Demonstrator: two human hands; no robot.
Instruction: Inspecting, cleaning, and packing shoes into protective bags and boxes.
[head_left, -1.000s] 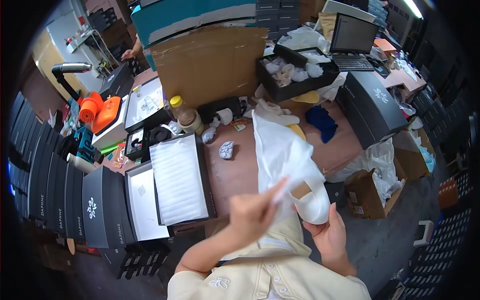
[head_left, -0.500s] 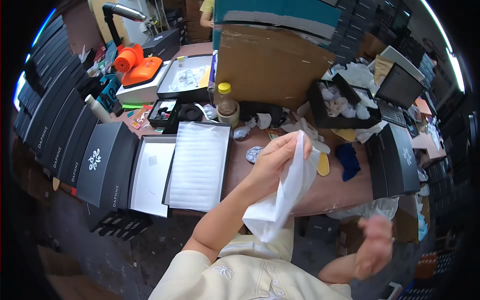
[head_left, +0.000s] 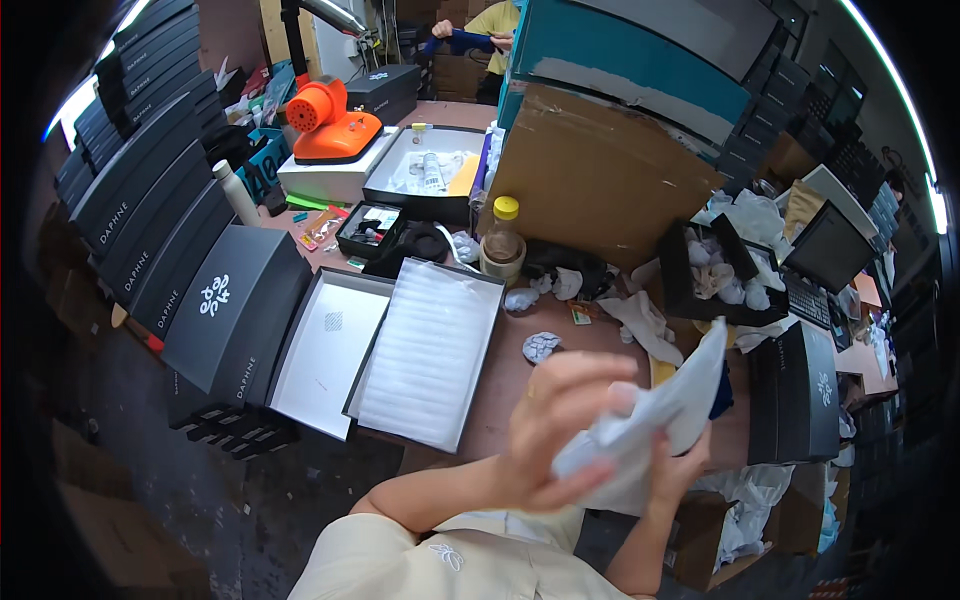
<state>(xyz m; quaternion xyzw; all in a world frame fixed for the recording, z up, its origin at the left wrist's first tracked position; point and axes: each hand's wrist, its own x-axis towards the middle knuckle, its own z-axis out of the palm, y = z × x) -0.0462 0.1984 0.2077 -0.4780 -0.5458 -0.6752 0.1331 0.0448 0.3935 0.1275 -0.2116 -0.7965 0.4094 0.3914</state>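
A thin white sheet or bag [head_left: 640, 455], creased and with a pointed upper corner, is held up over the near edge of the table. My right hand [head_left: 682, 468] grips its right side, with part of the fingers hidden behind the white material. My left hand [head_left: 555, 430] is at its left side, blurred by motion, with fingers and thumb spread apart. Whether the left fingertips touch the material cannot be made out. Left of my hands lies an open dark box tray lined with white padded foam [head_left: 425, 350], overlapping a white-lined box lid [head_left: 335, 345].
Dark shoe boxes [head_left: 235, 305] stack up at the left; another dark box [head_left: 790, 395] stands at the right. A crumpled paper ball [head_left: 541, 347], a jar with a yellow lid [head_left: 504, 240] and a box of crumpled paper [head_left: 715, 275] lie beyond. Another person's hands [head_left: 470, 35] show at the back.
The white sheet has moved right and up. My right hand has come in from the lower right onto it. My left hand, which pinched its top corner, has lowered and spread. The view has shifted.
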